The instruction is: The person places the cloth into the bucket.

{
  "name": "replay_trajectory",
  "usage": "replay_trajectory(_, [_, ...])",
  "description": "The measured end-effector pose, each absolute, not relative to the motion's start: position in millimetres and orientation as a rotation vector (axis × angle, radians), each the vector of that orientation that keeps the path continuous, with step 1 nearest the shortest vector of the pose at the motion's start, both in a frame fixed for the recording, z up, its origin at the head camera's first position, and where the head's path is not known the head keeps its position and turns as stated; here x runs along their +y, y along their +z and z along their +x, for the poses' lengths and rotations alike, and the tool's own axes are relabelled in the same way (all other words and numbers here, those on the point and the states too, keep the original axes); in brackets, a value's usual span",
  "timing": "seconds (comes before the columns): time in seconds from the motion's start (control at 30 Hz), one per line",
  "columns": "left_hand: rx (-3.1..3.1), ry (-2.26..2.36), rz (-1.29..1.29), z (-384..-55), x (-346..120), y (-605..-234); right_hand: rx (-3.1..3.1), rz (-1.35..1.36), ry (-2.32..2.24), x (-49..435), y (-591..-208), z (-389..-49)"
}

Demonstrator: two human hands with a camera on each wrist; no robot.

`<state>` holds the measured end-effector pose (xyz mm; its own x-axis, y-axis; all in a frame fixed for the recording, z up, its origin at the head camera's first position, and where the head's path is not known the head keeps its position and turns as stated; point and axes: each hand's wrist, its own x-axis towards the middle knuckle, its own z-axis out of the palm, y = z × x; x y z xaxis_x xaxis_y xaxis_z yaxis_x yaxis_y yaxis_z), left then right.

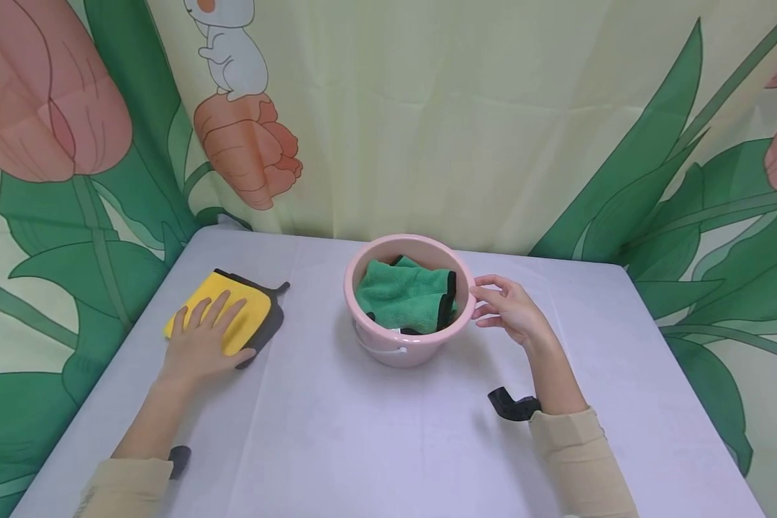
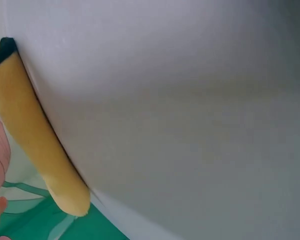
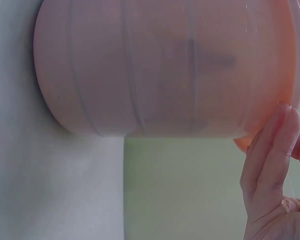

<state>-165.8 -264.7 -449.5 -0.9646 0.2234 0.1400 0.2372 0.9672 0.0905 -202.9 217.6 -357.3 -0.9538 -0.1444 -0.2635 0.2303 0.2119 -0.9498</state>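
Observation:
My left hand lies with spread fingers on a folded yellow and grey cloth, at the left of the table. The cloth's rounded yellow fold shows along the side of the left wrist view, and a thin dark loop sticks out at its far corner. A pink bucket stands upright at the middle back, holding a green towel with black edging. Beside its right side is my right hand, fingers loosely extended. In the right wrist view, fingertips touch just below the bucket's rim.
A pale cloth covers the table. Behind its back edge hangs a curtain printed with tulips, leaves and a rabbit on a carrot. The bucket's pale handle hangs down its front. Black wrist mounts project near both sleeves.

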Motion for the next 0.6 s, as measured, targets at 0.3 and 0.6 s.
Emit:
replay_trajectory(0.3, [-3.115, -0.175, -0.344, -163, -278, -446, 2.194, 0.070, -1.813, 219, -359, -203])
replay_trajectory(0.6, [-3.243, -0.271, -0.316, -165, -284, -451, 2.199, 0.073, -1.804, 219, -359, -203])
